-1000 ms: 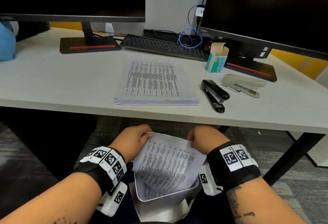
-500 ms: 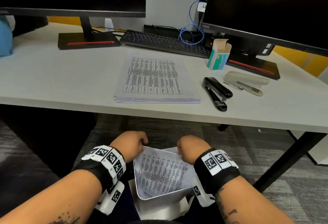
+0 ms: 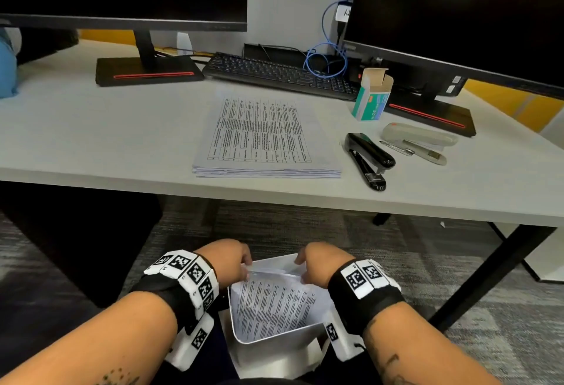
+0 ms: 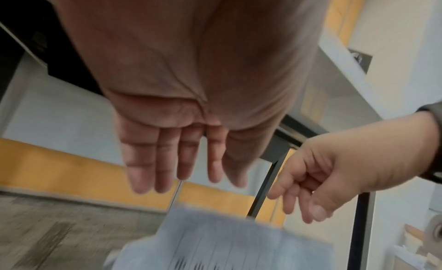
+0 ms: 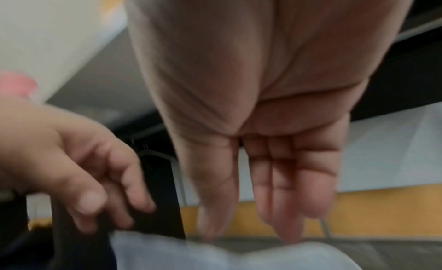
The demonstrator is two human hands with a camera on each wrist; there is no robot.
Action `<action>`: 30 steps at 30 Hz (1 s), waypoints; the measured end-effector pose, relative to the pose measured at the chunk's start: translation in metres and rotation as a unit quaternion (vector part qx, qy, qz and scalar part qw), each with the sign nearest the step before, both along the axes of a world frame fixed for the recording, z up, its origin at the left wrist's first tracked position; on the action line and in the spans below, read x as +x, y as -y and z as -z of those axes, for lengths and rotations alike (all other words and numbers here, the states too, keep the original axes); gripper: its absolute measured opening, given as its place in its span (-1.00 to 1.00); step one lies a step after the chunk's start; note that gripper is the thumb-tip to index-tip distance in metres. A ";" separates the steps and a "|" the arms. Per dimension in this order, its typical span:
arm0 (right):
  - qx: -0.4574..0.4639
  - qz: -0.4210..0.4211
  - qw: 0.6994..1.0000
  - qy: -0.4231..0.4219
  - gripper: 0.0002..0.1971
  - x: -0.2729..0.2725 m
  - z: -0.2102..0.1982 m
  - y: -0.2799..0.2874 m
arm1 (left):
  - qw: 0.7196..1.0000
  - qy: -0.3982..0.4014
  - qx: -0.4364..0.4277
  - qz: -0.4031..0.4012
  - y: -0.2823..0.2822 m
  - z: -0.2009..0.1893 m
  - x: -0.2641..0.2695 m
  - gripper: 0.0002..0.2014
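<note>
The left forearm [image 3: 100, 336] and right forearm [image 3: 427, 351], both bare, reach forward low in front of the body and angle inward. The left hand [image 3: 227, 258] and right hand [image 3: 317, 264] hang close together without touching each other, backs up, pointing down. Their fingers [image 4: 165, 157] are loose and nearly straight, holding nothing.

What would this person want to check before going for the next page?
1. The printed sheet is inside the white bin: ok.
2. It lies flat: not ok, it curves up inside.
3. The left hand grips nothing: ok, fingers straight in the wrist view.
4. The right hand grips nothing: ok.
5. The paper stack sits squared near the edge of the desk: ok.
6. The black stapler is loaded: cannot tell.
</note>
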State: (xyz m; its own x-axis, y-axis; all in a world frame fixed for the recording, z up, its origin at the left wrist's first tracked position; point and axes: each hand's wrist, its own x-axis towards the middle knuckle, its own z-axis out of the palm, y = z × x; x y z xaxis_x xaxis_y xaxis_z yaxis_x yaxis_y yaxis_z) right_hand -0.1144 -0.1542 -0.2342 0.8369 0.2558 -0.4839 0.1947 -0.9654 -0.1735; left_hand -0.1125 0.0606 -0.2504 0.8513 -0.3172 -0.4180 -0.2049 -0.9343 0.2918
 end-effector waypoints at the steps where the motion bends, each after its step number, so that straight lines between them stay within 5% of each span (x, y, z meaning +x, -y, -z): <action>1: 0.021 -0.007 1.000 -0.007 -0.49 -0.001 -0.011 -0.002 | 1.000 0.019 -0.021 0.003 -0.001 -0.008 0.000 -0.72; 6: 0.129 -0.048 0.990 -0.019 -0.43 -0.011 -0.073 -0.015 | 0.992 0.087 -0.078 0.036 0.008 -0.070 -0.006 -0.76; 13: 0.344 0.060 0.932 0.099 -0.94 -0.016 -0.151 -0.003 | 0.961 0.198 -0.191 0.026 0.014 -0.158 -0.024 -0.91; 16: 0.311 0.135 0.894 0.291 -0.82 -0.001 -0.158 0.009 | 0.911 0.336 -0.236 -0.034 0.009 -0.170 -0.021 -0.95; 18: 0.257 0.176 0.882 0.353 -0.68 0.008 -0.157 0.016 | 0.900 0.388 -0.190 -0.056 0.000 -0.167 -0.012 -0.84; 23: 0.159 0.172 0.931 0.281 -0.56 0.015 -0.155 0.020 | 0.938 0.302 -0.115 -0.124 -0.018 -0.145 0.001 -0.61; 30: 0.242 0.196 0.914 0.260 -0.69 0.020 -0.151 0.025 | 0.937 0.306 -0.120 -0.119 -0.026 -0.140 0.006 -0.66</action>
